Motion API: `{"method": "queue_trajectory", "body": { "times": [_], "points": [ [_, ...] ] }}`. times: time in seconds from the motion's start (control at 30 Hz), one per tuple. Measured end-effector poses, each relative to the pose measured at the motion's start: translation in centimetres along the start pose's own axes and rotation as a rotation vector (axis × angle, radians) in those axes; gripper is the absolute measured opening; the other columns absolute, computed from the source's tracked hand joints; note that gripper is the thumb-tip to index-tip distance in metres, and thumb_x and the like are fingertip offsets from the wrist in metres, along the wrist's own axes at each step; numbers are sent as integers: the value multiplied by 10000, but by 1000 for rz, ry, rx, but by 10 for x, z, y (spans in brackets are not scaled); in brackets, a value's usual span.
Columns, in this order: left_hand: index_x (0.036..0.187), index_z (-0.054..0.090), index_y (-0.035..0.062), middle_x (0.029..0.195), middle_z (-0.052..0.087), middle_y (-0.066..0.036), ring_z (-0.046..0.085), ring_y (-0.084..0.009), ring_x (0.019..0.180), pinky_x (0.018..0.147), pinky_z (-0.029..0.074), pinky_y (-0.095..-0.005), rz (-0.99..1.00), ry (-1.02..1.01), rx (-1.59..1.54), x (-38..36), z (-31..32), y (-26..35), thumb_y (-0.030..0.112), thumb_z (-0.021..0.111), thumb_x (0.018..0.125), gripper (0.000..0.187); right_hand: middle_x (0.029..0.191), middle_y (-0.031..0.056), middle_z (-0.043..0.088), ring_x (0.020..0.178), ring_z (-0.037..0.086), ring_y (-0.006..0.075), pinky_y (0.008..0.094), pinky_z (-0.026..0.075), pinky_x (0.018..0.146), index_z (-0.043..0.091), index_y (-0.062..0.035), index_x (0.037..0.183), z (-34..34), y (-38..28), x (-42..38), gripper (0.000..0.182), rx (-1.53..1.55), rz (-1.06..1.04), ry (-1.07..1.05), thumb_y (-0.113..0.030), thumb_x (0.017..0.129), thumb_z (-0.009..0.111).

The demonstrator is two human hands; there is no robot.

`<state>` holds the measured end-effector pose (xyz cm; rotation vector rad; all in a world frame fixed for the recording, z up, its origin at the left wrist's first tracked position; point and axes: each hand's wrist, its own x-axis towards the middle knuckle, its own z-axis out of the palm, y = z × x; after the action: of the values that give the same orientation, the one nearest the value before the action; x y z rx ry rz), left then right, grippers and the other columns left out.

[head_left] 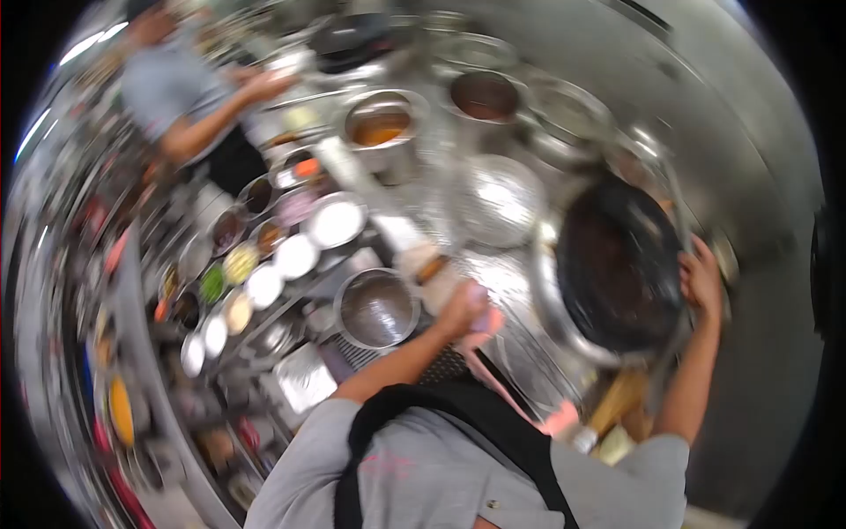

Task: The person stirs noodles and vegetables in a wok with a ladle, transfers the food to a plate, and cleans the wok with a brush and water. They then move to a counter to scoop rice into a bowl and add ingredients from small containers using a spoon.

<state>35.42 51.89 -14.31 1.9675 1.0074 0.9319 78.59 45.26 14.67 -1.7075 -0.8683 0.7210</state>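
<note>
A large black wok (617, 264) sits tilted over a metal ring at the right. My right hand (701, 280) is closed at its right edge, the fingers curled around the rim. Over the steel counter, my left hand (464, 310) is closed on a bunched pinkish cloth (485, 324), blurred by motion. Just beyond that hand lies a wooden handle (432, 269). To its left stands a steel bowl (377, 309).
Pots of orange liquid (379, 130) and dark liquid (485, 95) stand at the back. Several ingredient containers, one with chopped greens (212, 283), line the left. A co-worker (181, 88) stands at upper left. A steel wall (749, 167) rises at right.
</note>
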Motion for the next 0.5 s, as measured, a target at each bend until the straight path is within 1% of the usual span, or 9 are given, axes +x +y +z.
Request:
{"method": "queue_trajectory", "body": {
  "times": [0.03, 0.07, 0.23, 0.27, 0.3, 0.33, 0.37, 0.4, 0.5],
  "points": [
    [866, 575, 23, 925, 530, -204, 509, -375, 923, 832, 418, -467, -54, 163, -73, -3, 3, 10, 229, 574, 822, 211, 632, -45, 467, 458, 416, 44, 223, 286, 343, 443, -38, 1436, 9, -7, 19, 574, -28, 13, -48, -76, 875, 557],
    [1007, 576, 25, 1036, 526, -194, 498, -344, 997, 899, 422, -431, 11, -53, 87, -4, -6, 3, 226, 556, 876, 241, 633, -42, 485, 458, 432, 38, 207, 319, 341, 426, -44, 1451, 23, -2, 45, 594, -35, -38, -33, -75, 873, 564],
    [1164, 533, 60, 1092, 514, -179, 513, -375, 1033, 930, 440, -432, -12, 89, 37, -14, -1, 17, 253, 696, 855, 399, 713, 16, 557, 469, 483, 82, 247, 386, 354, 413, -14, 1415, 108, 19, 196, 541, 88, -1, -201, -111, 904, 560],
    [1195, 518, 64, 1109, 511, -179, 515, -376, 1050, 941, 440, -430, -63, 69, 19, -17, -2, 21, 253, 710, 852, 436, 721, 25, 574, 484, 510, 111, 278, 388, 362, 540, -11, 1224, 126, 31, 232, 332, 12, -54, -266, -114, 909, 551],
    [1226, 504, 68, 1126, 508, -179, 517, -378, 1067, 951, 440, -429, -113, 46, -4, -19, -1, 23, 253, 725, 849, 475, 727, 29, 582, 496, 519, 114, 278, 389, 368, 557, -21, 1154, 146, 40, 257, 259, -56, -44, -304, -119, 915, 543],
    [1293, 447, 78, 1135, 488, -203, 541, -393, 1015, 890, 466, -431, 10, 60, 103, -18, 2, 18, 252, 732, 846, 558, 733, 33, 590, 508, 529, 117, 278, 390, 374, 575, -32, 1084, 168, 45, 278, 192, -124, -35, -337, -123, 920, 535],
    [1292, 447, 79, 1131, 485, -203, 541, -396, 1016, 889, 467, -433, -21, 67, 92, -18, 0, 19, 251, 731, 847, 555, 739, 37, 598, 520, 538, 120, 278, 390, 380, 593, -43, 1014, 187, 48, 293, 139, -194, -22, -366, -128, 926, 527],
    [1292, 447, 81, 1128, 483, -203, 541, -398, 1018, 889, 467, -435, -49, 72, 78, -18, -1, 23, 251, 729, 849, 552, 755, 73, 609, 568, 565, 136, 263, 415, 409, 559, -53, 852, 200, 46, 300, 60, -74, 73, -438, -79, 903, 577],
    [1284, 453, 81, 1119, 485, -205, 546, -403, 1021, 885, 469, -440, -67, 76, 65, -18, 4, 20, 255, 723, 851, 540, 787, 119, 612, 600, 583, 162, 246, 432, 436, 549, -25, 864, 220, 61, 316, 101, 777, 260, -442, -13, 852, 648]
  ]
}}
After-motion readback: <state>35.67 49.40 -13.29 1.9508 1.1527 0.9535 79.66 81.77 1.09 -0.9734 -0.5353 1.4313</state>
